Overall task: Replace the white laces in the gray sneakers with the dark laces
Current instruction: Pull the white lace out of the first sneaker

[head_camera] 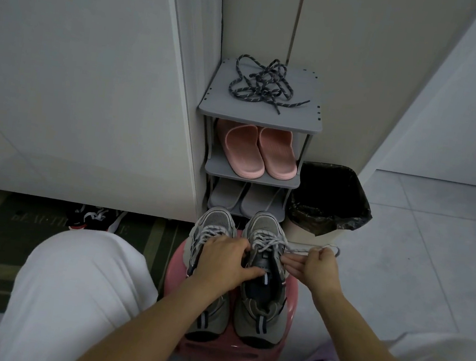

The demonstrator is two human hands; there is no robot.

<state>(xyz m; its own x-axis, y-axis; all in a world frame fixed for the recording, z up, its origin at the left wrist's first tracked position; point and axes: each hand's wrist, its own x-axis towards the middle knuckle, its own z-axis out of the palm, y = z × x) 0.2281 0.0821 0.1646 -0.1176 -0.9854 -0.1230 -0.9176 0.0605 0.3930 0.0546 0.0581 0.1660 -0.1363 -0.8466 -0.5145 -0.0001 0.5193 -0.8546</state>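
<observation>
Sneakers [267,223] are set side by side on a pink stool [177,266], with one white lace [297,250] drawn taut.
The dark laces [261,86], a speckled woven tangle, are kept within reach on top of the grey rack [257,119]. The mesh-toed pair is raised on the smooth plastic stool below. One shoe is clasped and steadied by the left hand [226,260], thumb at its tongue. The round corded lace end is pinched in the curled right hand [319,266].

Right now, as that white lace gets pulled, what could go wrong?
The right hand pulls the white lace sideways, so the gray sneaker could slide off the pink stool if the left hand steadying it loosens. The dark laces look tangled, which will likely slow the relacing.
</observation>
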